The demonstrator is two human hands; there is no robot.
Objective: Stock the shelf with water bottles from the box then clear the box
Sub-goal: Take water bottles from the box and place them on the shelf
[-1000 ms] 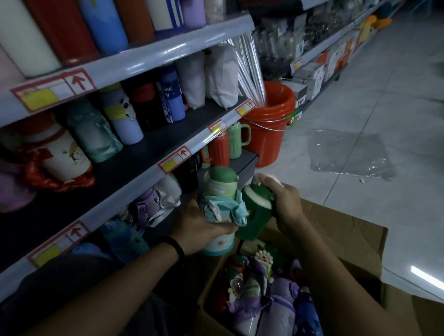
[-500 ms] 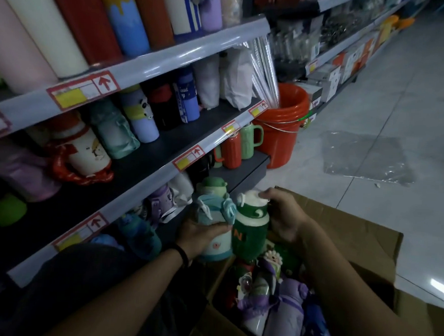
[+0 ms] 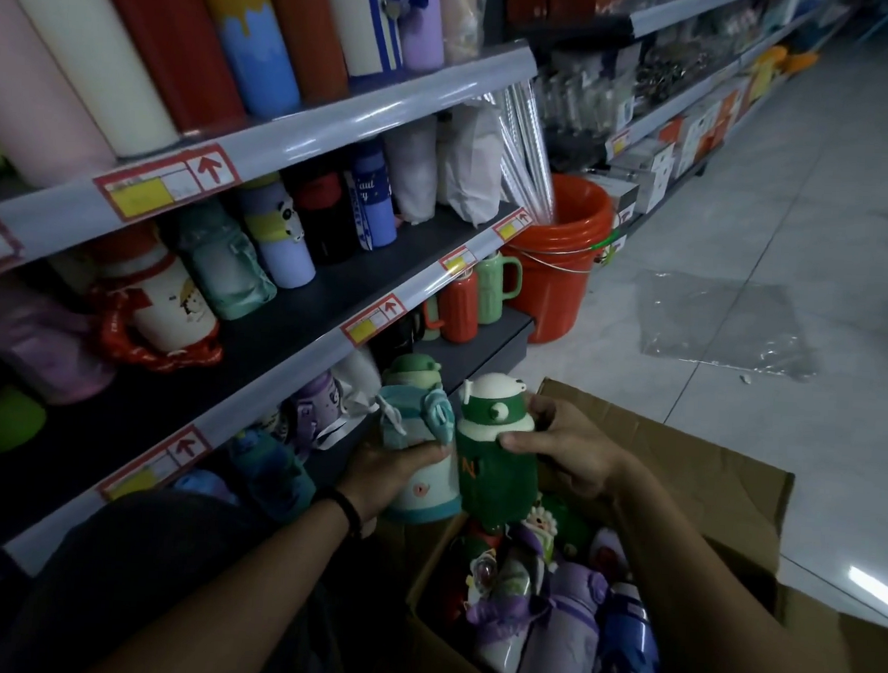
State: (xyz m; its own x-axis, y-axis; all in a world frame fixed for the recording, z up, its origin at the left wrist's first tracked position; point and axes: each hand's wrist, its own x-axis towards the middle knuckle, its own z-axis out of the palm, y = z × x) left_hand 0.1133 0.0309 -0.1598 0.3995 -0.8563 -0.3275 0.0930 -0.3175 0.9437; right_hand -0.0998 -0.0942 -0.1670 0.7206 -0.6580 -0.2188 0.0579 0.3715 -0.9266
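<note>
My left hand (image 3: 391, 475) grips a pale teal and white water bottle (image 3: 416, 437) with a green cap, upright between the box and the lowest shelf. Beside it, my right hand (image 3: 567, 453) holds a dark green water bottle (image 3: 494, 467) with a white lid, also upright, touching the teal one. Both bottles hang over the left edge of the open cardboard box (image 3: 681, 482), which holds several more bottles (image 3: 556, 615) in purple, blue and green. The shelf (image 3: 297, 344) at left carries rows of bottles on its tiers.
An orange bucket (image 3: 558, 270) with clear rods stands at the shelf's end. Red and green mugs (image 3: 477, 297) sit on the bottom tier. A clear plastic sheet (image 3: 723, 325) lies on the tiled floor. More shelving runs along the aisle behind.
Both bottles have come down and toward the shelf's lower tier. The green bottle turned upright next to the teal one, and my right hand shifted to its upper side.
</note>
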